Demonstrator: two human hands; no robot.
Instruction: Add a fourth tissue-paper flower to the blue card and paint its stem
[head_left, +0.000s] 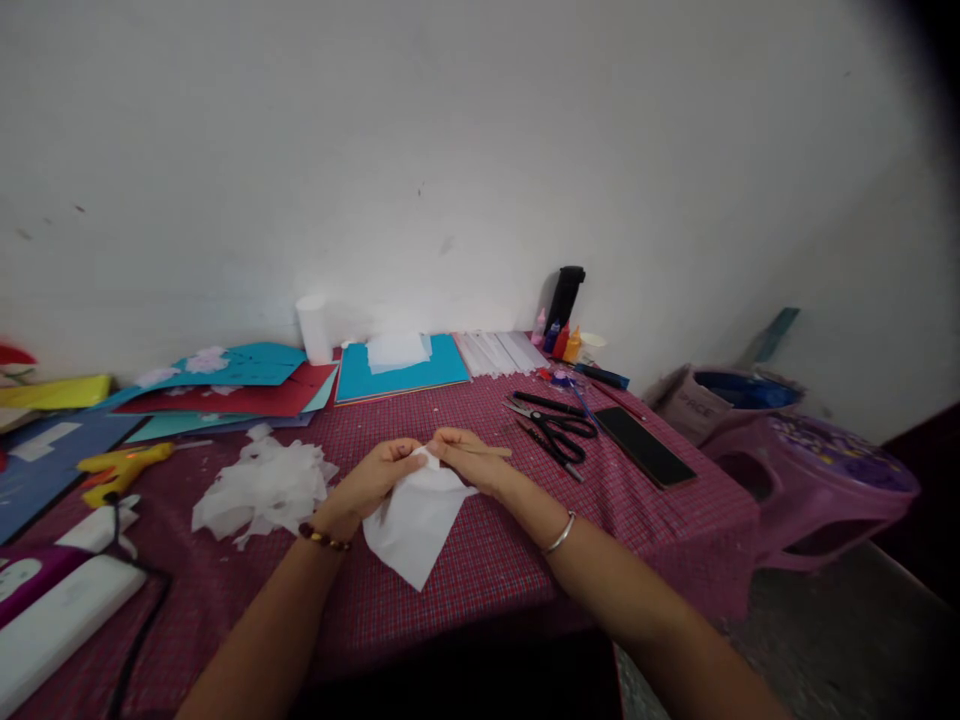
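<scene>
A sheet of thin white paper [417,525] hangs from my two hands over the front of the table, one corner pointing down. My left hand [384,470] pinches its upper edge with thumb and finger. Right beside it, my right hand [466,458] is closed at the same edge, and a thin pale wooden stick [495,451] sticks out of it to the right. The fingertips meet, so the exact fold between them is hidden. To the left lies a heap of white paper scraps [266,487]. Black-handled scissors [556,425] lie to the right.
A yellow glue gun [124,470] and a white power strip [71,620] with a black cable are at left. Coloured sheets [232,395] and a blue folder [405,378] lie behind. A phone [645,447], pens and small paint bottles [562,342] stand right; a pink stool [817,490] is beyond.
</scene>
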